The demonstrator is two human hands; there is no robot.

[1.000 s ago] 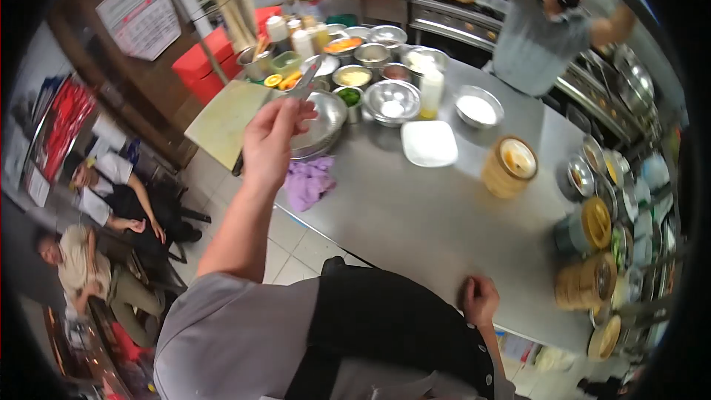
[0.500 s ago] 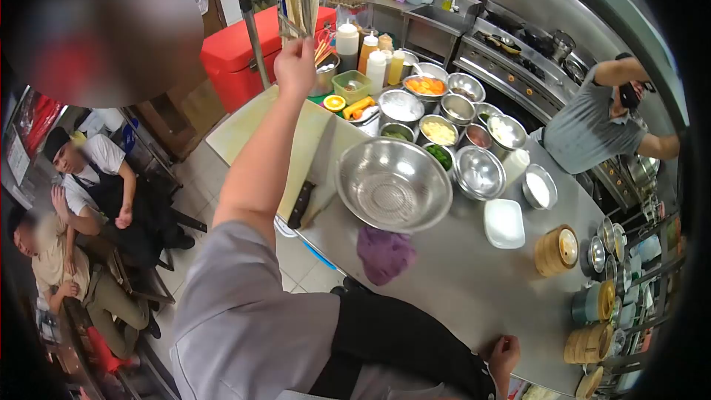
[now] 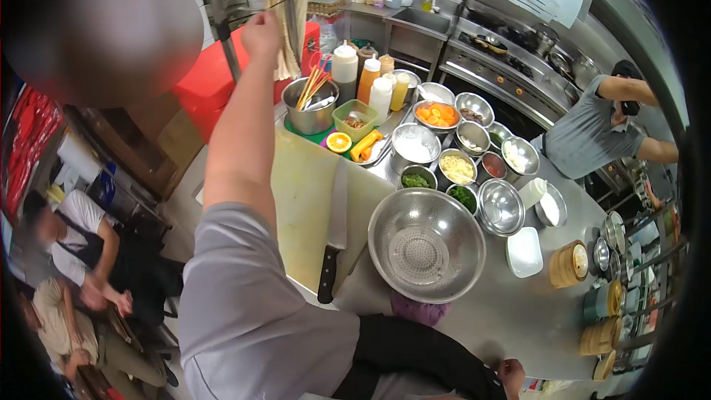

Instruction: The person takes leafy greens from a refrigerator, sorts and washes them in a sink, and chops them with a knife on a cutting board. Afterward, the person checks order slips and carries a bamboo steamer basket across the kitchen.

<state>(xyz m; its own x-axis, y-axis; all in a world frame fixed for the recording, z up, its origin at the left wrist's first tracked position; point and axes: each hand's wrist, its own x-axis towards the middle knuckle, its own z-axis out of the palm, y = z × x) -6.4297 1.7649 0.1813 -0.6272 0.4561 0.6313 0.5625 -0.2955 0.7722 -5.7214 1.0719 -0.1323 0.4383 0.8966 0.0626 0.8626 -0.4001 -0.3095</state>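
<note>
My left hand (image 3: pixel 261 33) is raised at arm's length, its fingers closed beside a hanging beige cloth (image 3: pixel 287 52) and an upright metal pole (image 3: pixel 221 18). A thin dark line runs from near the fingers to the cloth; whether they grip it is hidden. Low at the table's near edge, my right hand (image 3: pixel 511 376) is curled, with nothing visible in it. Under my left arm lies a pale cutting board (image 3: pixel 300 192) with a black-handled knife (image 3: pixel 337 215). A perforated steel colander (image 3: pixel 427 244) stands right of the knife, partly covering a purple cloth (image 3: pixel 421 311).
Behind the colander are several steel bowls of food, including sliced carrots (image 3: pixel 437 114). Squeeze bottles (image 3: pixel 344 67) and a pot of chopsticks (image 3: pixel 311 100) stand at the back. A bamboo steamer (image 3: pixel 569 265) is on the right. A co-worker (image 3: pixel 600 126) stands near the stove; two people sit left.
My view has shifted, so the table appears further right and larger. My left hand sits further left and higher, still closed. The right hand stays low by the table edge.
</note>
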